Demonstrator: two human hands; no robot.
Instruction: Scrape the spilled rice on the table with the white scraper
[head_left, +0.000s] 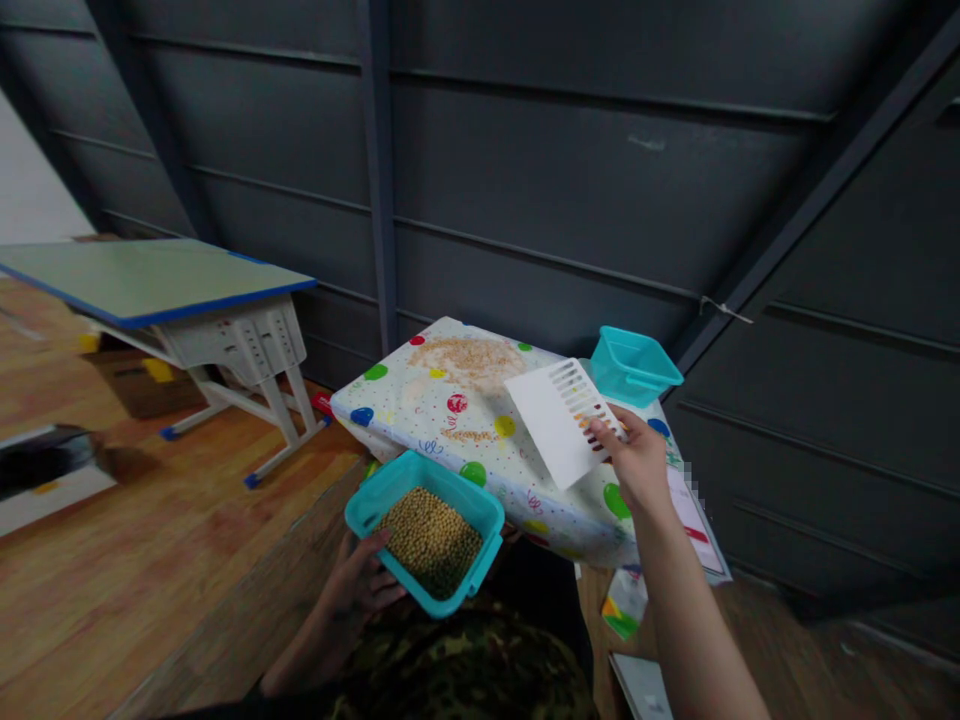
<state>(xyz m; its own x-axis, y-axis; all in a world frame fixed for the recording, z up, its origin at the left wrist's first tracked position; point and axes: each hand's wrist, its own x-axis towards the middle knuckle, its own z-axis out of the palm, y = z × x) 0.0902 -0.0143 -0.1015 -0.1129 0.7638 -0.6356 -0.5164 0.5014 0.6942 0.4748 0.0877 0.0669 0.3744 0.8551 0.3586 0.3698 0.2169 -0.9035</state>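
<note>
My left hand (358, 585) grips the near left corner of a teal plastic tub (367, 500) filled with yellowish beans (431, 540), held below the front edge of a small table. My right hand (636, 460) is closed on a white slotted plastic board (555, 420), pinching its right end so it hangs tilted over the table. The table wears a white cloth with coloured dots (420, 395). Loose beans or grain (469, 360) lie spread on the cloth at the back, with a smaller patch (469, 435) nearer the front.
A second teal tub (634, 365), seemingly empty, stands at the table's back right corner. A school desk with a blue-edged green top (150, 280) stands to the left on the wooden floor. Dark panelled wall behind. Papers (694, 515) lie at the table's right side.
</note>
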